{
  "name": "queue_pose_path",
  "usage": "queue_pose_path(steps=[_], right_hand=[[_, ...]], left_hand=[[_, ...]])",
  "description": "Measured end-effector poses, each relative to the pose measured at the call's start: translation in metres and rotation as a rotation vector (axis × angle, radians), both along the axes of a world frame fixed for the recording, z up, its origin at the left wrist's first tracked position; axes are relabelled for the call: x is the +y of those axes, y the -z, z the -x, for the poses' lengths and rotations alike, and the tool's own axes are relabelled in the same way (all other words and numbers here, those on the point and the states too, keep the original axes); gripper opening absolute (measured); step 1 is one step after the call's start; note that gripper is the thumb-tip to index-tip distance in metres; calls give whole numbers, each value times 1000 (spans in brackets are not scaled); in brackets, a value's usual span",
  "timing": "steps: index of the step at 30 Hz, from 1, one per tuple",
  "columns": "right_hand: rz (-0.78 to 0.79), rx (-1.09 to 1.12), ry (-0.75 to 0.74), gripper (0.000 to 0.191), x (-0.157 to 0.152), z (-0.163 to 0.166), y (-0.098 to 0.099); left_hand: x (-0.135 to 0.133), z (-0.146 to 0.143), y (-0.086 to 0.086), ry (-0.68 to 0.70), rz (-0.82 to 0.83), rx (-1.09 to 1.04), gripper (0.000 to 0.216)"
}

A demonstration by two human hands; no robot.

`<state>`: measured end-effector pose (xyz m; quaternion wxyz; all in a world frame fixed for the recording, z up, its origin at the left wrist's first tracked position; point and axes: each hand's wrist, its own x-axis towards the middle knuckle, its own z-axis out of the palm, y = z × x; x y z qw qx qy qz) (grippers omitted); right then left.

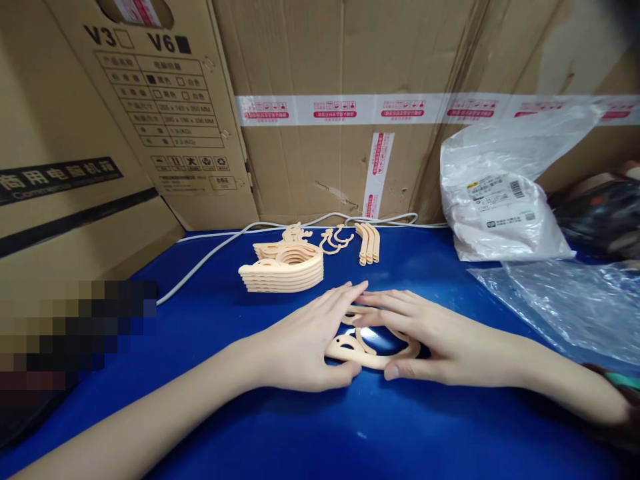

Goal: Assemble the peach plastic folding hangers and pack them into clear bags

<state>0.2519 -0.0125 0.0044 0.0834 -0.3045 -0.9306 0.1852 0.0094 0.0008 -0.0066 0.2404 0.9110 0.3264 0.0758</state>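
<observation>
Gripping the hanger (373, 361) from both sides with left hand (306, 339) and right hand (443, 333), but could slip or maybe snap if pushed too hard.

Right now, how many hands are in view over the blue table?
2: the left hand at the left end of the cream hanger piece, the right hand at its right end. No others show.
</observation>
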Motion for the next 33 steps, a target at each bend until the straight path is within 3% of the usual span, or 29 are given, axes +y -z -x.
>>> queue_pose_path(steps=[4, 9, 15, 19, 22, 25, 29, 33], right_hand=[[-10, 1, 5, 45, -2, 1, 0], [-78, 133, 41, 49, -1, 0, -1], [-134, 241, 318, 31, 4, -5, -2], [86, 228, 490, 37, 7, -8, -4], [315, 346, 473, 44, 6, -5, -6], [403, 445, 475, 45, 5, -3, -7], [335, 534, 502, 52, 9, -5, -6], [81, 347, 485, 44, 12, -9, -5]], left_hand=[[4, 1, 2, -27, 2, -39, 104], [5, 0, 5, 7, -14, -97, 99], [5, -1, 1, 19, -101, -118, 87], [6, 1, -1, 20, -357, -233, 78], [7, 3, -2, 10, -570, -250, 73], [7, 4, -4, 19, -705, -220, 72], [7, 9, -18, 4, -733, -226, 69], [15, 27, -45, -134, -535, -271, 79]])
